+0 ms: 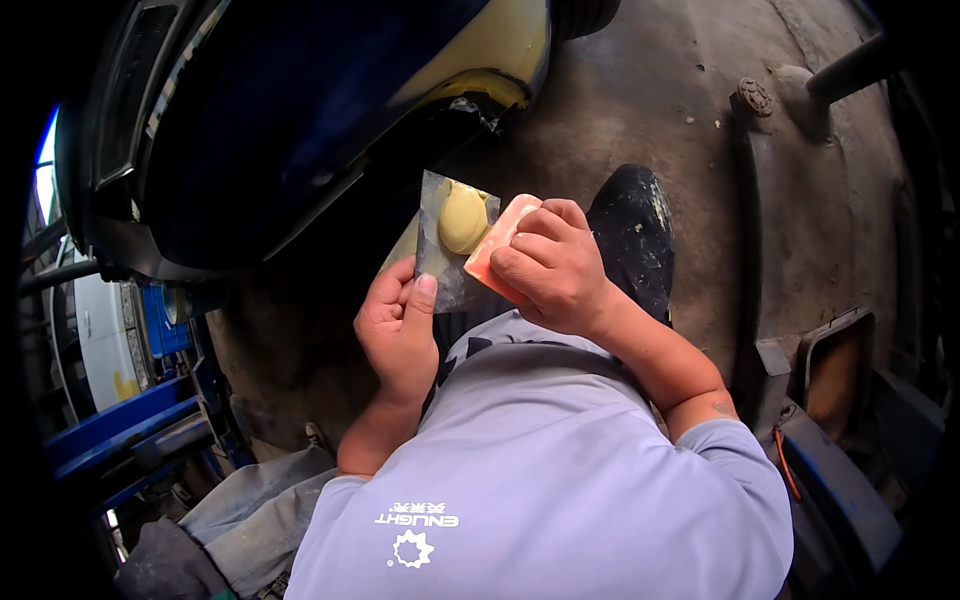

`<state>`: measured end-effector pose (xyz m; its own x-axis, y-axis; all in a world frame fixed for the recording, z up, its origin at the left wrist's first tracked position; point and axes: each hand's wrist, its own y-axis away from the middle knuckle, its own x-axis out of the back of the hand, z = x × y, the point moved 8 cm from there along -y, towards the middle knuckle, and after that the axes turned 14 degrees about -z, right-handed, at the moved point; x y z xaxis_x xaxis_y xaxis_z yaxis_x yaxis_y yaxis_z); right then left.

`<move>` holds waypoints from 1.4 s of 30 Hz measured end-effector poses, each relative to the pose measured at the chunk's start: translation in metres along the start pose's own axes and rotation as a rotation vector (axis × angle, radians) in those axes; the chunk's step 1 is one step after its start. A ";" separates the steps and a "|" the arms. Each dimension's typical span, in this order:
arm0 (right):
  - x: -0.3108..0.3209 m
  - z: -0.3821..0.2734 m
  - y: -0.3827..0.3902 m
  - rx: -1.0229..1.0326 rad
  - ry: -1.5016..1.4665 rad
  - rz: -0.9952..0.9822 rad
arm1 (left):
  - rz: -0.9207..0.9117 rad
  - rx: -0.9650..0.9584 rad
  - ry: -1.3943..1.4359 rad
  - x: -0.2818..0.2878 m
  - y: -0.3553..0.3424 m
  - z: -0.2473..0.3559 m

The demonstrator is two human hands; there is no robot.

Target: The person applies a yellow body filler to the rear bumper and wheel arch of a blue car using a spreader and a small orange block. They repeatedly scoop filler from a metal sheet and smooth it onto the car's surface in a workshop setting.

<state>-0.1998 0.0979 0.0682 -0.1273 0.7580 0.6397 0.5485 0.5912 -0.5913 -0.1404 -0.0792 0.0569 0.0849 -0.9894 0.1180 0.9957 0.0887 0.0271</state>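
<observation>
In my left hand (397, 325) is a thin grey mixing board (430, 255), gripped at its lower left edge with the thumb on top. A rounded lump of yellow-green putty (463, 218) lies on its upper part. My right hand (553, 262) is closed around a flat pink-orange putty spreader (493, 250). The spreader's lower edge lies over the board's right side, close beside the putty. Whether that edge touches the board, I cannot tell.
A dark blue car (290, 120) stands ahead on the left, with a yellowish patch (485, 50) on its panel. Blue metal framework (125, 425) is at the left. Another person's grey trouser leg (260, 500) shows lower left. Dark metal rails (765, 230) run along the right over brown floor (660, 110).
</observation>
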 end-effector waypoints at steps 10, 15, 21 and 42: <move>-0.021 0.103 0.009 -0.237 -0.582 -0.062 | 0.150 -0.199 0.106 0.035 0.012 -0.002; 0.014 0.257 -0.034 -0.441 -1.005 0.330 | 0.146 -0.076 0.180 0.034 0.019 -0.016; 0.028 0.313 -0.068 -0.522 -0.905 0.283 | 0.105 0.047 0.167 0.032 0.033 -0.036; -0.029 0.206 -0.039 -0.393 -0.749 0.334 | 0.080 0.113 0.187 0.040 0.033 -0.061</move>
<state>-0.3883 0.1099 -0.0284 -0.3397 0.9350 -0.1023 0.8781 0.2763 -0.3906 -0.1021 -0.1227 0.0022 0.1793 -0.9819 -0.0610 0.9759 0.1697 0.1371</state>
